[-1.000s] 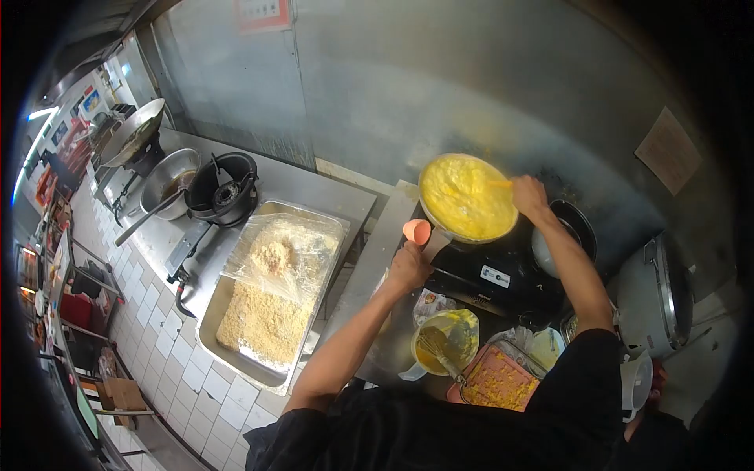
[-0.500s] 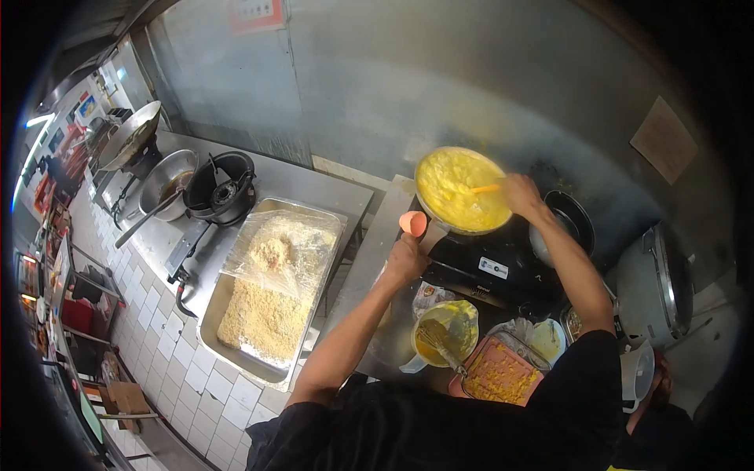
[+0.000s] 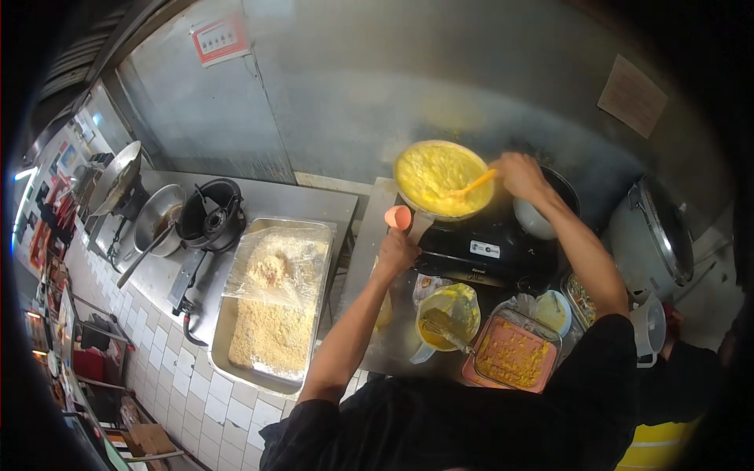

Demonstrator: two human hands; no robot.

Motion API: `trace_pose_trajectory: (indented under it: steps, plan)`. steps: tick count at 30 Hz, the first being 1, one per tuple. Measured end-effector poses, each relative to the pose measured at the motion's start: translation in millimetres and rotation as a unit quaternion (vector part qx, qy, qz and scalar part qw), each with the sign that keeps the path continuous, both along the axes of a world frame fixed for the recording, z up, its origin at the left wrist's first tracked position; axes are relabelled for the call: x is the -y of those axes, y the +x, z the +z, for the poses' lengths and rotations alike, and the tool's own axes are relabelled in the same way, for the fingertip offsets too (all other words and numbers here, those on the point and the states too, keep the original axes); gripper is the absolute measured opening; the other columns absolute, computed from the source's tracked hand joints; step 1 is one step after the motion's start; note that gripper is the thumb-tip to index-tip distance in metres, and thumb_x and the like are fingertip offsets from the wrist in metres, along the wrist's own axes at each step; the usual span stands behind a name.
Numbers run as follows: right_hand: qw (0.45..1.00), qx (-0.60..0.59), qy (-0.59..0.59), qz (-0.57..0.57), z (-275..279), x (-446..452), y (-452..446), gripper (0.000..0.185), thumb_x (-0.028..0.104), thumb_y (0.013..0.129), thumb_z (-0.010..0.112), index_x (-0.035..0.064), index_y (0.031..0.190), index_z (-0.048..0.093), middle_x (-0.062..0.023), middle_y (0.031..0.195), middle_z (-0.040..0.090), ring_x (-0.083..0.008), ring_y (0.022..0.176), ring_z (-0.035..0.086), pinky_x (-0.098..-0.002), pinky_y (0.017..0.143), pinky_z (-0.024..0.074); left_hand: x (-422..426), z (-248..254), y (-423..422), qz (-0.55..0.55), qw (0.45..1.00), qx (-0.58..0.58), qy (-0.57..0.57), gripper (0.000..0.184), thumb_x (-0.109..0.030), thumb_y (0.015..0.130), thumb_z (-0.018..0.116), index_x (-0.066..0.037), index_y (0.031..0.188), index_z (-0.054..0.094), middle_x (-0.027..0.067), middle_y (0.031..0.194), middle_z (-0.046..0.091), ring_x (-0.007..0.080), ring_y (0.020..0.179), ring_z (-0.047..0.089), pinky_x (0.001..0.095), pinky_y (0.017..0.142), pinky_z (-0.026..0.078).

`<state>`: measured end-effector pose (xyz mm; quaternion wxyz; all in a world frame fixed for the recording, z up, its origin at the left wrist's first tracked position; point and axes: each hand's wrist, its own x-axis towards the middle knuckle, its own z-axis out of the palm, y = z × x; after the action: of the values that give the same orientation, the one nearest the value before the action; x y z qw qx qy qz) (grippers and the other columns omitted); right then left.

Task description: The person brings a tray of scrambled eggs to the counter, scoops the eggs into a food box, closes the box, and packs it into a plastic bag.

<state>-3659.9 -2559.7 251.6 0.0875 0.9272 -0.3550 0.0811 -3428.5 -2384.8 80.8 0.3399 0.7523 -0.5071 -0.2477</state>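
My right hand (image 3: pixel 521 174) is closed around the handle of an orange spatula (image 3: pixel 476 184). The spatula's blade dips into a thick, lumpy yellow mixture in a round frying pan (image 3: pixel 397 174) on a black gas stove (image 3: pixel 514 253). At the end of the pale pan handle (image 3: pixel 421 226), my left hand (image 3: pixel 399 250) is closed, apparently gripping it. A small pink cup-shaped thing (image 3: pixel 398 217) sticks up above the left fingers; how it is held is unclear.
Near my body are a jug (image 3: pixel 452 302) with a whisk, a pink tray (image 3: pixel 479 365) with yellow bits, and a bowl (image 3: pixel 553 312). A crumb-filled metal pan (image 3: pixel 220 345) lies left. A large pot (image 3: pixel 648 235) and another person's sleeve (image 3: pixel 683 377) are at right.
The view has shifted slightly. My right hand has swung the spatula, whose blade now sits lower, nearer the pan's front edge. My left hand stays at the pan handle.
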Motion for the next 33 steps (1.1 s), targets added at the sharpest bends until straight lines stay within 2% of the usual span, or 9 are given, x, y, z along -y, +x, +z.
trace_pose_trajectory:
  steps: [4,7,15,16,18,24,26,29,33]
  plan:
    - [1.0,0.018,-0.019,0.003,33,-23,1,0.025,0.005,0.081,0.057,0.0153,0.098,0.072,-0.0146,0.09,0.065,-0.0355,0.086,0.063,-0.0471,0.075,0.0497,3,2,-1,0.0,1.0,-0.014,0.027,0.043,-0.018,0.069,0.081,0.007,0.093,0.055,0.0289,0.089,0.065,0.0422,0.09,0.065,0.0462,0.078,0.052]
    - [0.999,0.035,0.001,0.017,27,-32,7,0.025,0.005,0.081,0.058,0.0136,0.099,0.072,-0.0154,0.091,0.065,-0.0355,0.087,0.063,-0.0474,0.075,0.0495,1,5,-2,0.022,0.999,-0.017,0.036,0.044,-0.018,0.069,0.081,0.008,0.093,0.055,0.0289,0.089,0.066,0.0423,0.09,0.065,0.0457,0.078,0.052]
    - [0.993,0.06,0.069,0.073,-54,-29,52,0.019,0.005,0.08,0.057,0.0078,0.093,0.07,-0.0167,0.091,0.065,-0.0364,0.084,0.064,-0.0466,0.075,0.0502,2,1,1,-0.005,1.0,0.001,0.024,0.045,-0.019,0.068,0.082,0.008,0.093,0.055,0.0292,0.091,0.066,0.0422,0.091,0.065,0.0447,0.079,0.052]
    - [0.994,0.07,0.037,0.075,-67,-28,61,0.017,0.006,0.081,0.056,0.0064,0.091,0.07,-0.017,0.089,0.065,-0.0363,0.081,0.065,-0.0458,0.073,0.0512,4,-5,2,-0.004,1.0,0.003,0.024,0.045,-0.019,0.068,0.082,0.008,0.093,0.055,0.0292,0.091,0.066,0.0422,0.091,0.065,0.0447,0.079,0.052]
    - [0.994,0.079,0.006,0.082,-82,-23,78,0.016,0.007,0.081,0.055,0.005,0.089,0.069,-0.0172,0.086,0.064,-0.0361,0.079,0.066,-0.0451,0.071,0.0522,7,-17,3,-0.005,1.0,0.024,0.016,0.028,-0.018,0.07,0.078,0.0,0.087,0.066,0.0222,0.085,0.067,0.0357,0.084,0.066,0.0423,0.071,0.051]
    - [0.993,0.069,-0.072,0.062,-123,11,124,0.015,0.007,0.08,0.054,0.0019,0.084,0.067,-0.0179,0.083,0.064,-0.033,0.073,0.068,-0.0413,0.062,0.0544,2,-5,2,0.013,0.999,-0.032,0.029,0.031,-0.018,0.07,0.077,0.0,0.092,0.065,0.0215,0.085,0.068,0.0371,0.083,0.066,0.0422,0.072,0.051]
    - [0.998,0.036,-0.049,0.001,-133,33,131,0.019,0.006,0.083,0.05,0.0004,0.091,0.066,-0.0202,0.089,0.062,-0.0362,0.075,0.067,-0.0429,0.065,0.0545,4,-9,0,0.021,1.0,-0.005,0.014,0.033,-0.018,0.069,0.077,0.0,0.095,0.064,0.0214,0.086,0.068,0.0373,0.085,0.066,0.0428,0.072,0.051]
    - [0.994,0.077,-0.061,-0.038,-130,65,121,0.018,0.008,0.083,0.05,0.002,0.086,0.067,-0.02,0.087,0.064,-0.0358,0.075,0.067,-0.0442,0.068,0.0546,3,-4,-2,0.035,0.999,0.009,0.003,0.037,-0.018,0.069,0.077,0.0,0.098,0.062,0.0219,0.088,0.067,0.0383,0.089,0.065,0.0442,0.073,0.05]
    - [0.987,0.069,0.008,-0.142,-88,100,82,0.02,0.014,0.087,0.051,0.0049,0.088,0.07,-0.0181,0.094,0.068,-0.0365,0.085,0.067,-0.0461,0.074,0.0539,-3,-8,-12,0.068,0.996,0.032,-0.041,0.045,-0.017,0.069,0.076,0.001,0.104,0.055,0.0232,0.09,0.066,0.0403,0.09,0.063,0.0459,0.075,0.049]
